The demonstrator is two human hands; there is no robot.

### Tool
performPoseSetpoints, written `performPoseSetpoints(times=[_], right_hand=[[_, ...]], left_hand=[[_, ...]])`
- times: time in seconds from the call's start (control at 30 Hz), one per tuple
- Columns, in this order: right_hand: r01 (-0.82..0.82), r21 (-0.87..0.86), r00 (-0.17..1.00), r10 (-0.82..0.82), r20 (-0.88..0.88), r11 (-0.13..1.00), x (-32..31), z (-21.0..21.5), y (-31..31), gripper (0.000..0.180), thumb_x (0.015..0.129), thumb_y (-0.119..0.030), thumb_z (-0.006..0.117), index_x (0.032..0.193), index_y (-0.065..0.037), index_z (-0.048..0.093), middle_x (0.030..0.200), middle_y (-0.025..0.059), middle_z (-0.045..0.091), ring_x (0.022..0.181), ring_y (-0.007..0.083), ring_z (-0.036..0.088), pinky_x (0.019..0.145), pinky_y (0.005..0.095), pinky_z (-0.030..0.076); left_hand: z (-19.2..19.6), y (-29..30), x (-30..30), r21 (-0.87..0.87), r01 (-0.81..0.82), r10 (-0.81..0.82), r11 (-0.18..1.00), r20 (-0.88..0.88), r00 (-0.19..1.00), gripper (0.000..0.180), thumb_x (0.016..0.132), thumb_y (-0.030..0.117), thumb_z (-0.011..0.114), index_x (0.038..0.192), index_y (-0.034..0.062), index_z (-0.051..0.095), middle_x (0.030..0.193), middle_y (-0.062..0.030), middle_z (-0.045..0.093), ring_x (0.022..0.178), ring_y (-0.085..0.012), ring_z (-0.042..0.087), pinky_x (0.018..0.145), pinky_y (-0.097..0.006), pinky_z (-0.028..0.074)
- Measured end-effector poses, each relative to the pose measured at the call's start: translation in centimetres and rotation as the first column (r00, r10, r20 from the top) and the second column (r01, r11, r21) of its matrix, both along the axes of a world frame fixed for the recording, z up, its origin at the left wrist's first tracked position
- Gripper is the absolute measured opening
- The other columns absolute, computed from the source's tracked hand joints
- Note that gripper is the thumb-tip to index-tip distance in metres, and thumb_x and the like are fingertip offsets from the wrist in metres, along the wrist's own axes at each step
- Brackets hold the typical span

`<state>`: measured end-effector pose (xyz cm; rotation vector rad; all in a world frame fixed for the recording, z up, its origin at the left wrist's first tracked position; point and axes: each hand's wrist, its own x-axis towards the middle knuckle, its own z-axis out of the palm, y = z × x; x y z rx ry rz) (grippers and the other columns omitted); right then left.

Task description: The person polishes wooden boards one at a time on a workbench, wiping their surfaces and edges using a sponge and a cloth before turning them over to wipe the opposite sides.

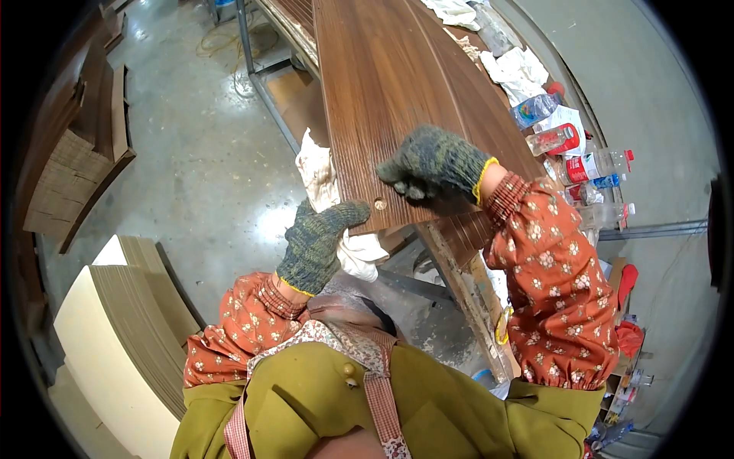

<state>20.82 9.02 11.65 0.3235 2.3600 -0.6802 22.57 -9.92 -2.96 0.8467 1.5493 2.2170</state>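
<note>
A long brown wood-grain panel (382, 76) stretches away from me, with a small round pale spot (379, 203) near its closest corner. My left hand (315, 243), in a dark grey-green knit glove, is closed around a white cloth (318, 170) at that near left corner. One gloved finger lies over the panel's edge, and cloth hangs out above and below the hand. On the panel's top face rests my right hand (434, 164), gloved alike with a yellow cuff edge. Its fingers are curled in, and whatever they may hold is hidden.
Several plastic bottles (600, 164) and crumpled white cloths (520, 75) line the right side of the bench. A wooden bench frame (466, 294) stands below the panel. Stacked curved boards (130, 321) are at lower left, with more brown panels (76, 161) beyond them.
</note>
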Motion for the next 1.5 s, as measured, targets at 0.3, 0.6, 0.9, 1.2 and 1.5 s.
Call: performPoseSetpoints(times=[0.3, 0.6, 0.9, 1.2, 1.5], right_hand=[[-0.146, 0.056, 0.987, 0.142, 0.069, 0.988, 0.0, 0.1, -0.6, 0.021, 0.080, -0.022, 0.053, 0.064, -0.014, 0.062, 0.057, 0.0026, 0.061, 0.054, 0.0178, 0.060, 0.053, 0.0308, 0.046], [-0.269, -0.013, 0.904, 0.248, -0.348, 0.963, -4.3, -1.3, 3.3, 0.034, 0.087, -0.026, 0.058, 0.059, -0.007, 0.059, 0.049, 0.0036, 0.052, 0.039, 0.0108, 0.047, 0.038, 0.0259, 0.037], [0.135, -0.363, 0.976, -0.187, -0.113, 0.922, -5.2, -1.0, 2.9, 0.032, 0.087, -0.028, 0.057, 0.063, -0.007, 0.057, 0.051, 0.0009, 0.051, 0.036, 0.0096, 0.039, 0.034, 0.0255, 0.029], [0.284, -0.274, 0.929, -0.334, -0.159, 0.919, -6.2, -1.2, 2.6, 0.033, 0.084, -0.031, 0.056, 0.061, -0.009, 0.061, 0.052, 0.0019, 0.056, 0.041, 0.0125, 0.049, 0.040, 0.0288, 0.037], [-0.155, -0.090, 0.516, 0.003, -0.857, 0.984, 2.7, -1.1, -3.6, 0.061, 0.074, -0.039, 0.071, 0.121, -0.005, 0.052, 0.120, 0.0200, 0.053, 0.107, 0.0275, 0.055, 0.091, 0.0376, 0.045]], left_hand=[[1.7, -0.8, -0.4, -0.248, -0.243, 0.100, 0.938, -0.477, 0.873, 0.020, 0.078, 0.000, 0.060, 0.097, 0.0016, 0.067, 0.093, -0.0103, 0.067, 0.088, -0.0190, 0.064, 0.079, -0.029, 0.052], [3.9, -0.2, 0.0, 0.271, 0.047, -0.245, 0.961, 0.769, 0.591, 0.020, 0.079, -0.001, 0.061, 0.098, -0.0022, 0.063, 0.096, -0.0114, 0.065, 0.086, -0.0174, 0.064, 0.076, -0.029, 0.053], [3.6, -0.5, 0.1, -0.177, -0.091, 0.067, 0.980, -0.139, 0.988, 0.031, 0.076, 0.000, 0.061, 0.106, -0.0045, 0.057, 0.093, -0.0120, 0.064, 0.081, -0.0192, 0.064, 0.071, -0.030, 0.056], [3.5, 0.0, -0.2, 0.161, 0.099, -0.185, 0.982, 0.714, 0.676, 0.036, 0.078, 0.003, 0.061, 0.113, -0.0017, 0.051, 0.100, -0.0121, 0.061, 0.086, -0.0225, 0.063, 0.074, -0.035, 0.055], [4.9, -3.6, -3.3, 0.240, -0.221, 0.114, 0.945, 0.391, 0.913, 0.031, 0.087, 0.026, 0.059, 0.110, 0.0044, 0.057, 0.101, -0.0067, 0.060, 0.091, -0.0193, 0.058, 0.083, -0.035, 0.048]])
